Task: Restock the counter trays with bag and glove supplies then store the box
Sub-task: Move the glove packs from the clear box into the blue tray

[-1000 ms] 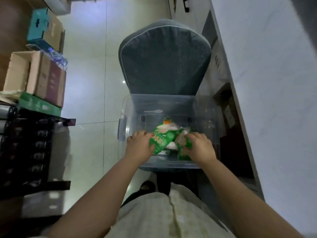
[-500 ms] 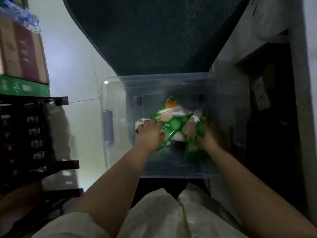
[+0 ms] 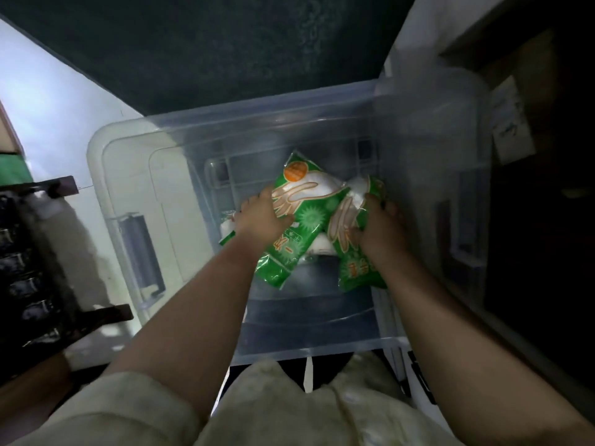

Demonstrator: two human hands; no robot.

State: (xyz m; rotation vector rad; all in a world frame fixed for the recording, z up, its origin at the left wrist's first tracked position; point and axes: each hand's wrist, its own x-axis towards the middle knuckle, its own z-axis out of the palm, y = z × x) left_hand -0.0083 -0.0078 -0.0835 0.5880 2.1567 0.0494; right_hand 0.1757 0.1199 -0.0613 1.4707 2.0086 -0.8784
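Note:
A clear plastic storage box (image 3: 135,175) sits on a dark grey chair (image 3: 225,53) right below me. Inside it lie green and white glove packs with a printed hand outline. My left hand (image 3: 262,217) presses on the left glove pack (image 3: 309,201), fingers curled over its edge. My right hand (image 3: 376,226) grips the right glove pack (image 3: 357,272), which stands tilted against the first. A further white pack (image 3: 227,225) peeks out under my left hand. Both hands are deep inside the box.
A dark crate rack (image 3: 35,259) stands at the left, close to the box's grey latch handle (image 3: 141,252). Dark cabinet space with a paper label (image 3: 512,123) lies at the right. Pale floor tiles (image 3: 54,101) show at the upper left.
My head has dropped much closer to the box, so it fills the view. Both hands have sunk further in and stay on the green glove packs.

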